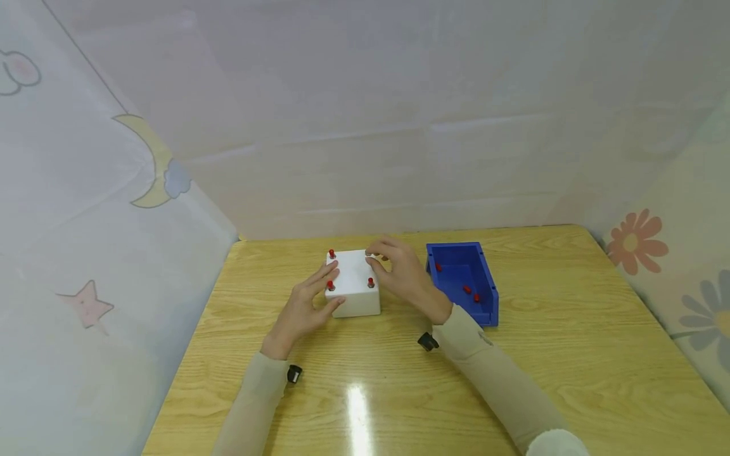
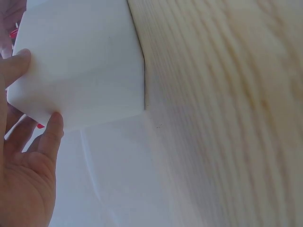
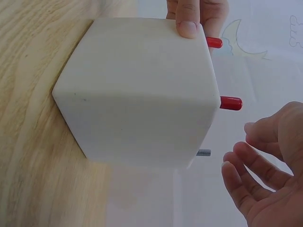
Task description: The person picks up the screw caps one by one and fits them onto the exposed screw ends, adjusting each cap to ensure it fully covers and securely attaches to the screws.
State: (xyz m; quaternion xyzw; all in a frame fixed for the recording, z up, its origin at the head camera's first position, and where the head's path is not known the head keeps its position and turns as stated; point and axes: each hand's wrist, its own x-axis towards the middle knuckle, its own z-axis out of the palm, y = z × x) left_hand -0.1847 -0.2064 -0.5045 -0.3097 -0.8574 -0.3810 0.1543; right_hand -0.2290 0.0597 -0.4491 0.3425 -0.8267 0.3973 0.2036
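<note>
A white box point(image 1: 355, 306) stands on the table, with upright studs at its top corners. Red caps point(image 3: 231, 103) cover three studs; the far right one is a bare threaded stud point(image 3: 204, 152). My left hand point(image 1: 299, 309) holds the box round its near left corner, thumb on the front face and fingers over the top and left side. Beside the bare stud is my right hand point(image 1: 403, 271), thumb and fingers bent and slightly apart. In the right wrist view its fingertips point(image 3: 232, 172) are apart from the stud, and nothing shows between them.
Just right of the box sits an open blue bin point(image 1: 492, 288) holding a few loose red caps point(image 1: 467, 289). The wooden table point(image 1: 319, 405) reaches a printed cloth backdrop point(image 1: 365, 158) at the back and sides.
</note>
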